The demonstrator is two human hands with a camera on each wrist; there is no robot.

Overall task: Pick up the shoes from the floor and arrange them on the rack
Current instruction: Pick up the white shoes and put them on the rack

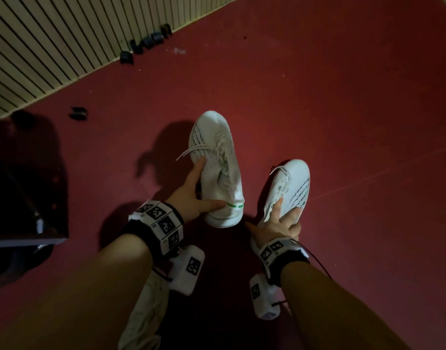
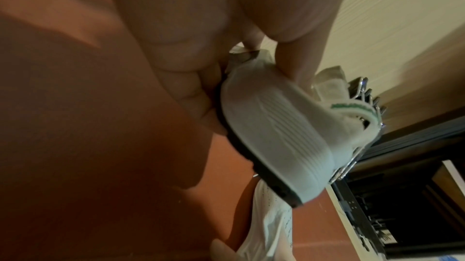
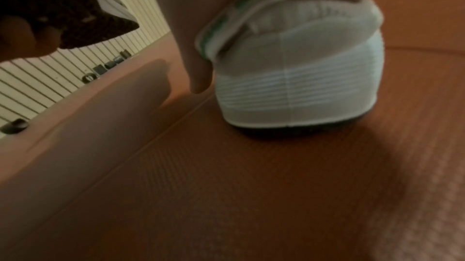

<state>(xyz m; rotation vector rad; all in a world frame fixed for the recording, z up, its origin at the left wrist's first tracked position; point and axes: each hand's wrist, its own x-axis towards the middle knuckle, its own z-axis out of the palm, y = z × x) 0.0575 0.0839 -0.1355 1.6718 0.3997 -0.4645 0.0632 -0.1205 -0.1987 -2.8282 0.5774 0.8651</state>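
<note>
Head view: left hand [image 1: 191, 195] grips one white shoe [image 1: 214, 165] at its heel; right hand [image 1: 280, 223] grips the other shoe [image 1: 292, 185], both above the red floor [image 1: 343, 97].

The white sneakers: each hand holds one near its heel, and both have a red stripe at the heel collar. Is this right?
Not quite: the stripe is green, not red. The head view shows it on the sneaker in the left hand; the right wrist view shows it on the other sneaker, held by the right hand.
</note>
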